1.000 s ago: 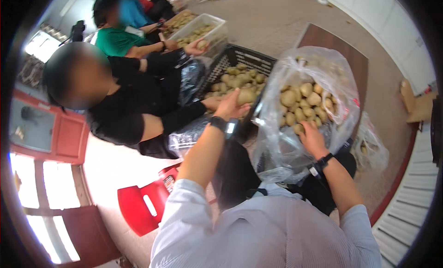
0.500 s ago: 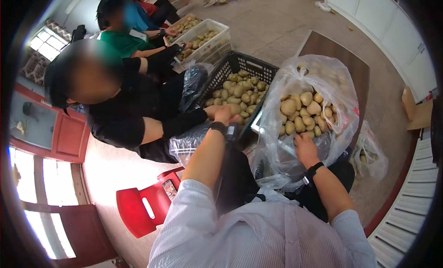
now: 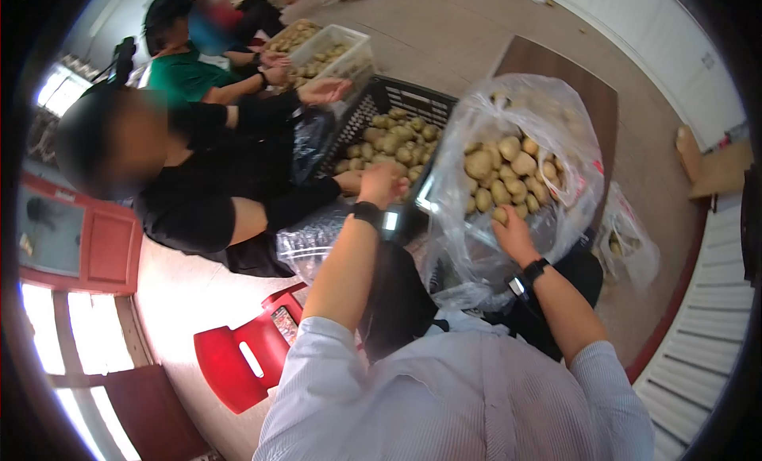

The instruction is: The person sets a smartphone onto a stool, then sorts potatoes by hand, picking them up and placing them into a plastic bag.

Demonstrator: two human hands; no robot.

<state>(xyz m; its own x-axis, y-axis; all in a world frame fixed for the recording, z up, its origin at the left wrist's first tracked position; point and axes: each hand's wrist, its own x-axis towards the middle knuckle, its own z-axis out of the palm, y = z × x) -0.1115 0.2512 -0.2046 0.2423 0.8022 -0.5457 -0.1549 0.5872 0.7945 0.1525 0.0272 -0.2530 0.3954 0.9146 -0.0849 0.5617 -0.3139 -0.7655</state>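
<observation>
My left hand (image 3: pixel 385 183) is over the near side of a black plastic crate (image 3: pixel 413 93) of potatoes (image 3: pixel 401 143). Its fingers look loosely apart, and I make out nothing in them. Close beside it is a co-worker's hand (image 3: pixel 349 183). My right hand (image 3: pixel 516 237) is closed on a small potato (image 3: pixel 500 215) at the near edge of a heap of potatoes (image 3: pixel 508 171). That heap lies in a large clear plastic bag (image 3: pixel 583 115), its mouth spread towards me and its near end reaching my lap.
A co-worker in black (image 3: pixel 206 199) sits at my left, with others farther back by a white crate (image 3: pixel 357 52) of potatoes. The bag rests by a brown tabletop (image 3: pixel 540 60). A smaller bag (image 3: pixel 627 243) is on the floor, right. A red chair (image 3: pixel 218 358) bears a phone (image 3: pixel 284 324).
My right hand now has a small potato between its fingers. My left hand stays over the crate. The co-worker's far hand now shows raised, palm up, at the crate's far corner. My view has shifted slightly.
</observation>
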